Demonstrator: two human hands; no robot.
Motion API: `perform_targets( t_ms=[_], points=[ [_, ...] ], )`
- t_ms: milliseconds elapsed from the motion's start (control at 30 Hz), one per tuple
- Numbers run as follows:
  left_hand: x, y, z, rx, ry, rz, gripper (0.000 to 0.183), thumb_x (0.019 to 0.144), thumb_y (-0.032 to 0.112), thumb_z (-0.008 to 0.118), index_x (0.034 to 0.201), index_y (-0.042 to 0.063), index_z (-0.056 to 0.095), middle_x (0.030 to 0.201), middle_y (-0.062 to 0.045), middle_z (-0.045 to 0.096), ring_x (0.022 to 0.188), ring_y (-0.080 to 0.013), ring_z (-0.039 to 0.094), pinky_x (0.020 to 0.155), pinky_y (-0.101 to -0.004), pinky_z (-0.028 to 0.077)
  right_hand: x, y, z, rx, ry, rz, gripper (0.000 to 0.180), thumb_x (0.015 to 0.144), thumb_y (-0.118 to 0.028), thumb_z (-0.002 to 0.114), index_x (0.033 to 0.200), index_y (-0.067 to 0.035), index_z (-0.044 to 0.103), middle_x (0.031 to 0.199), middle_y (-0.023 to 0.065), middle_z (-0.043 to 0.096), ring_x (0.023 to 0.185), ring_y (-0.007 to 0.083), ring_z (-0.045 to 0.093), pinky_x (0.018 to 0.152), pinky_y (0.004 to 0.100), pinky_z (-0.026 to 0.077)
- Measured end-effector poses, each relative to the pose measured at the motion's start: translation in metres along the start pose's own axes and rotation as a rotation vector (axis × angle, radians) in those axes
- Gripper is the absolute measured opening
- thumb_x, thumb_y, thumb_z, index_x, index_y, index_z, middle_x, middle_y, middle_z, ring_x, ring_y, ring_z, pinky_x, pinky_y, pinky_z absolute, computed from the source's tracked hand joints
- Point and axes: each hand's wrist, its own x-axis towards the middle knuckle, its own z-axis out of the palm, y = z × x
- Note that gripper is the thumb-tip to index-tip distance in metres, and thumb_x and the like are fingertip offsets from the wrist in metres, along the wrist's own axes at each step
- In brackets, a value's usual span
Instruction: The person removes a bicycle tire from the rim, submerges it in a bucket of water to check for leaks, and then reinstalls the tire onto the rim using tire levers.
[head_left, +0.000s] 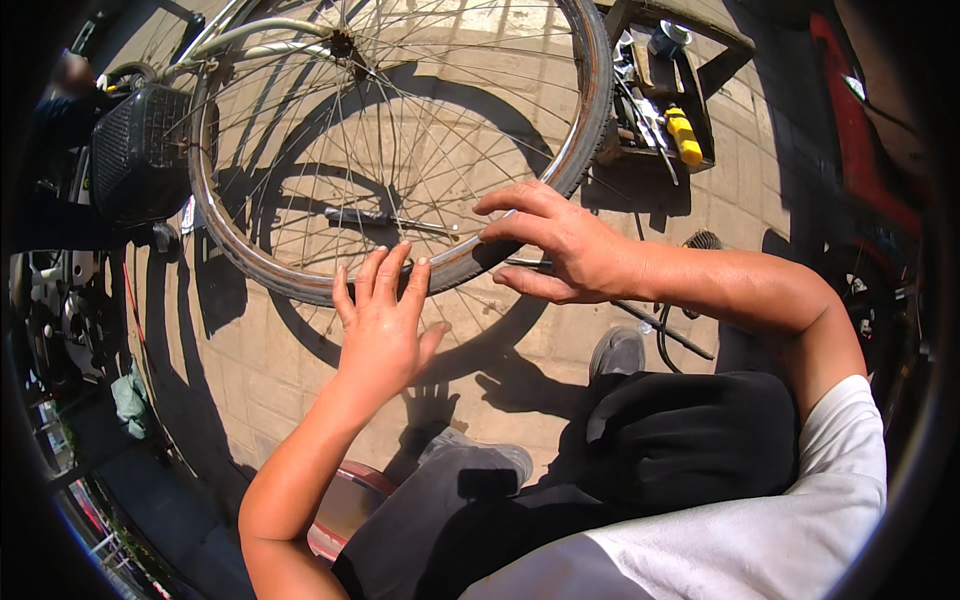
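A bicycle wheel with a worn black tyre (300, 289) and a rust-stained metal rim (217, 214) stands before me, still joined to a pale frame tube (262, 28) at the hub (343, 43). My left hand (382, 300) lies across the tyre at the near side, fingers spread and tips at the rim. To its right, my right hand (555, 244) arches over the tyre with fingers bent and thumb apart below. Whether its fingertips press on the rim is unclear. Through the spokes I see a screwdriver (360, 217) with a dark handle, apparently on the paving.
At the upper right, a wooden tool box (709, 142) holds tools and a yellow bottle (682, 135). A black hose (664, 341) lies near my shoe (619, 351). Leftward are a black basket (142, 154) and another person's dark sleeve (67, 120). A reddish round-edged object (356, 495) is beside my leg.
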Motion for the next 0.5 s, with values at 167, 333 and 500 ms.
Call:
perform_targets(
  t_ms=[167, 333, 500],
  points=[
    [-0.055, -0.002, 0.009, -0.553, 0.135, -0.292, 0.039, 0.081, 0.029, 0.086, 0.105, 0.005, 0.066, 0.108, -0.010, 0.064, 0.107, -0.0306, 0.059, 0.097, -0.0450, 0.047, -0.036, 0.064, -0.050, 0.157, 0.662, 0.777, 0.079, 0.083, -0.037, 0.086, 0.137, 0.008, 0.050, 0.122, 0.0179, 0.058, 0.109, 0.0232, 0.060, 0.086, 0.0334, 0.053],
    [-0.038, -0.013, 0.000, -1.624, 0.117, -1.253, 0.056, 0.093, 0.048, 0.075, 0.121, 0.003, 0.058, 0.093, -0.009, 0.065, 0.079, -0.0191, 0.063, 0.072, -0.0362, 0.057, 0.010, 0.101, -0.071, 0.630, 0.694, 1.080, 0.104, 0.076, -0.037, 0.092, 0.148, 0.011, 0.035, 0.102, 0.0126, 0.066, 0.086, 0.0137, 0.066, 0.063, 0.0303, 0.055],
    [0.007, 0.035, -0.027, -0.836, -0.121, -0.369, 0.041, 0.090, 0.024, 0.081, 0.116, -0.003, 0.065, 0.100, -0.010, 0.068, 0.095, -0.0189, 0.065, 0.088, -0.0320, 0.053, 0.015, 0.137, -0.074, 0.417, 0.643, 0.944, 0.052, 0.078, -0.010, 0.074, 0.121, 0.009, 0.053, 0.086, 0.0134, 0.065, 0.070, 0.0200, 0.066, 0.060, 0.0343, 0.055]
  ],
)
